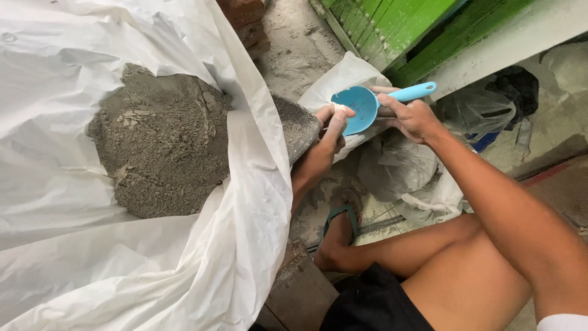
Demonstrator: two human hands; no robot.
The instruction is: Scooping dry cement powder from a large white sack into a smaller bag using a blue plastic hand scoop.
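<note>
Turquoise plastic scoop (pixel 360 107), smooth and rounded in the bowl with a straight tubular handle, is held up between both hands above the ground, just beside the right edge of the big white sack (pixel 245 202). The handle is gripped by the right hand (pixel 411 117), whose grip is closed around it near the bowl, with the index finger laid along the stem. The bowl's rim is touched by the left hand (pixel 331 132); its grip is pinched narrowly on that rim, thumb pressed to the edge, and a pale smear is seen on the thumb tip. The sack is made of thin, creased, slightly glossy woven plastic and is spread open. A heap of grey powder (pixel 162 144), coarse, clumped and matte, is held in it. Smaller knotted white plastic bags (pixel 398 165), crumpled and dusty, are seen under the hands. Green painted wooden slats (pixel 392 24) are seen behind. A dusty concrete floor (pixel 294 49) is seen beyond the sack, and a foot in a dark sandal (pixel 340 233) is planted on it.
</note>
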